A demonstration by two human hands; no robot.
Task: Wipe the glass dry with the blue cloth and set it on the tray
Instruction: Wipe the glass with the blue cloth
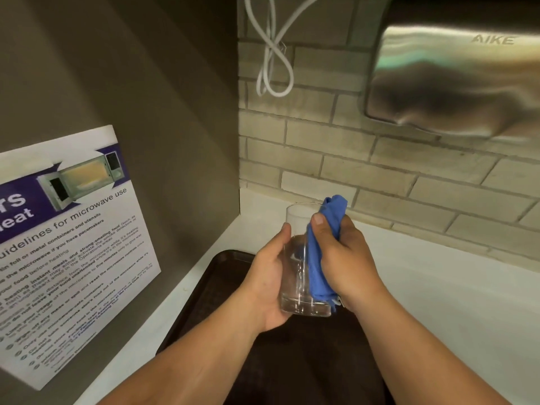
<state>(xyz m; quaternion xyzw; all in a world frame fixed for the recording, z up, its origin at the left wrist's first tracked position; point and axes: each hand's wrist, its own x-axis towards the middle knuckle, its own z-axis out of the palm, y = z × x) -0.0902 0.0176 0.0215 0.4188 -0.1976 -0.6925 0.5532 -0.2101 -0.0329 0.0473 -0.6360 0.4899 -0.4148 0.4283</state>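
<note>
Head view, white counter, brick wall, tray

The left hand grips a clear glass from its left side, held upright above a dark tray on a white counter. The right hand presses a bunched blue cloth against the glass's right side — one end of the cloth sticks up past the rim. A microwave-use poster hangs on the left wall; a steel hand dryer and a looped white cable are on the brick wall behind.
</note>
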